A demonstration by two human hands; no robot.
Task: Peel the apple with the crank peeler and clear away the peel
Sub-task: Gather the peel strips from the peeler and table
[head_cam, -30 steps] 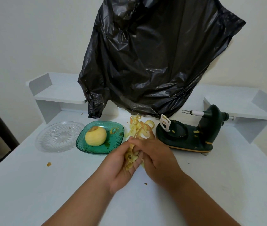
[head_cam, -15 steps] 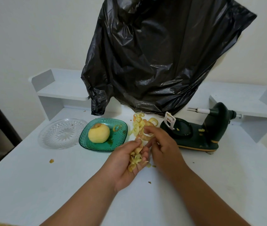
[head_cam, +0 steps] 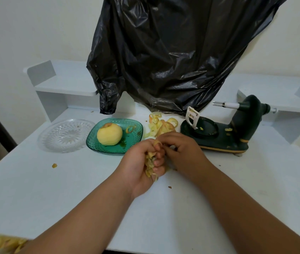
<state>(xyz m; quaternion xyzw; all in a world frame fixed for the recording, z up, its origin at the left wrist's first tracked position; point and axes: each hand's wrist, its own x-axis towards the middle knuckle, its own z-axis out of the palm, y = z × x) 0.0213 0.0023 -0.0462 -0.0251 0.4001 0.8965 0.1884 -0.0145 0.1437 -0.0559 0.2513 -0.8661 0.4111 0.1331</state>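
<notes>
A: Soft, even light falls on the white table [head_cam: 35,189]; shadows under the forearms are faint.
B: The black bag [head_cam: 173,52] shows dull sheen, no hard glare.
A: Straight lines bow toward the frame's edges; the lower left corner is blurred.

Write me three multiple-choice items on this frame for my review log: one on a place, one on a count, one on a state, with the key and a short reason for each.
1. Where does the peeled apple lie?
A. on the green dish
B. on the clear glass plate
C. on the crank peeler

2. How many dishes stand on the table?
A. one
B. two
C. three

3. What is the left hand doing?
A. lying flat and empty
B. turning the crank
C. gripping a bunch of peel

Key: 1 A, the apple sits in the green dish; 2 B, one green and one clear glass; 3 C, its fingers curl round yellow strips, with the right hand close against them.
</notes>
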